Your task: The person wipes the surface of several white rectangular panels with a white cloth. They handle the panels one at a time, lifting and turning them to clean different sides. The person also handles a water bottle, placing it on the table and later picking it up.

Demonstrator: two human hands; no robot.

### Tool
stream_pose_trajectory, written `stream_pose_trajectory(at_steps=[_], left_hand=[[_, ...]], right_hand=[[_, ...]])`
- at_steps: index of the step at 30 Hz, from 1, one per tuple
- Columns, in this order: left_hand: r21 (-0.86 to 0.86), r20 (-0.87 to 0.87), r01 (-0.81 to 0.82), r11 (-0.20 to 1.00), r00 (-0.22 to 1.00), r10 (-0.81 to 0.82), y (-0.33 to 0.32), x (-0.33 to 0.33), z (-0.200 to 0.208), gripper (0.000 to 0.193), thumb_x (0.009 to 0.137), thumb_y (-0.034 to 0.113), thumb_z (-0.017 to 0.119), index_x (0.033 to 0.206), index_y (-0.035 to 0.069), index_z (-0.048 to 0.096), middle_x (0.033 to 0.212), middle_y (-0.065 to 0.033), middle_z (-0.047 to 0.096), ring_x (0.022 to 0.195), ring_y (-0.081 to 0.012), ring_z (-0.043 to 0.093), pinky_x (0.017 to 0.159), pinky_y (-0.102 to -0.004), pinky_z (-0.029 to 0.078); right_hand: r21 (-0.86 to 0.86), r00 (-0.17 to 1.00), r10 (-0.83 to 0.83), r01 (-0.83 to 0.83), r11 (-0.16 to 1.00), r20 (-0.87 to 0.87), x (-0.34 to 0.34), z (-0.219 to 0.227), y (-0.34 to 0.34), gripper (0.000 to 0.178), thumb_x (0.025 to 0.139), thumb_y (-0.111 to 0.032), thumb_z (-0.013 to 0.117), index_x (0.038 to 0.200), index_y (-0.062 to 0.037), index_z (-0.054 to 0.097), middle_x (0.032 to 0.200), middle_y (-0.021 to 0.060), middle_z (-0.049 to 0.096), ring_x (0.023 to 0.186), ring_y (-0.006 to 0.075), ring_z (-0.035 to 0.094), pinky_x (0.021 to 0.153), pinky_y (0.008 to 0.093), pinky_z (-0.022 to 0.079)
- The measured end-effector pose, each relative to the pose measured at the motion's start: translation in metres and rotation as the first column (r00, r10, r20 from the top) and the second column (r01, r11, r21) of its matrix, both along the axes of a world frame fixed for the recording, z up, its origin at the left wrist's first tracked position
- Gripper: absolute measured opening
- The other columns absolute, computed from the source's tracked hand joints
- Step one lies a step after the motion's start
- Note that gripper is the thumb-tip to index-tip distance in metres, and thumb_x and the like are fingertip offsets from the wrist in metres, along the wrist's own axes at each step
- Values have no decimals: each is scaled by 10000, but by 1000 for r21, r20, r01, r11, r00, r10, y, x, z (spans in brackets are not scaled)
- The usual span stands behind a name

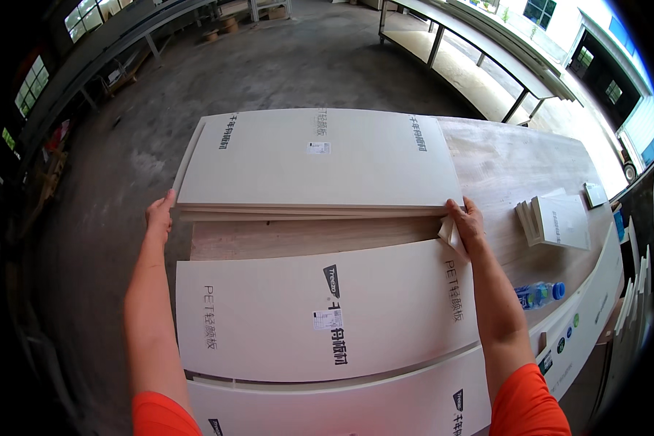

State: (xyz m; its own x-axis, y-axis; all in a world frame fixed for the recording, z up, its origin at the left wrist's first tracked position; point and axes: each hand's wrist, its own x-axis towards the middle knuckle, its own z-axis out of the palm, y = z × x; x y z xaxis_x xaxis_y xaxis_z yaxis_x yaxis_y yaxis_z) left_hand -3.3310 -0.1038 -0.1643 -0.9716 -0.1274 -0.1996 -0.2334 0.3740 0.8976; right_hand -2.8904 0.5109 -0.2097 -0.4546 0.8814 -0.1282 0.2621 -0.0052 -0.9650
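- Panel stack (316, 167) lying on wood-grain board (516, 160)
- left hand (160, 216) holding its near-left corner
- right hand (469, 221) holding its near-right corner
- another panel (269, 305) lying closer in

"How many hands are touching the far board stack (363, 174)?"

"Two: my left hand (160, 216) is meeting its near left corner, my right hand (469, 219) its near right."

"And what else are you counting?"

"I'm counting two white boards (269, 309) (356, 403), by top faces, directly on its near side; one bottle (540, 295) and one small-panel pile (568, 220) to its right; one paper label (318, 148) showing on it."
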Motion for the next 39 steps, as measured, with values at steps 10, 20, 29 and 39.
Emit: stream_pose_trajectory(at_steps=[10,20,29,39], left_hand=[[-119,81,-16,993,996,26,31,-12,-20,746,744,495,907,1220,29,571,787,-35,524,518,-110,401,413,-301,269],[-188,300,97,977,953,-37,-16,53,-13,774,738,575,887,1184,14,595,797,-20,517,502,-91,355,392,-277,248],[-565,-366,62,823,875,-317,-43,147,1,563,932,319,754,1353,-16,586,1299,-166,680,1088,-257,674,922,-356,525],[-410,-263,352,841,838,-479,-169,523,47,339,912,41,718,1235,-24,638,1257,-127,637,675,-124,489,612,-258,438]], right_hand=[[-137,981,135,-154,979,-138,-5,23,-9,375,922,-228,792,1225,-37,679,995,44,696,801,122,637,712,300,529],[-94,983,180,-178,980,19,3,11,15,419,945,-322,778,1237,-41,671,967,29,709,827,103,651,713,277,528],[-103,995,32,-43,994,-99,20,125,-101,490,862,-361,826,1190,-14,718,1096,139,745,1032,234,706,854,357,577],[422,563,326,-807,412,759,303,75,-318,710,1008,-520,540,1508,-23,451,1624,177,373,1533,358,294,1267,482,174]])
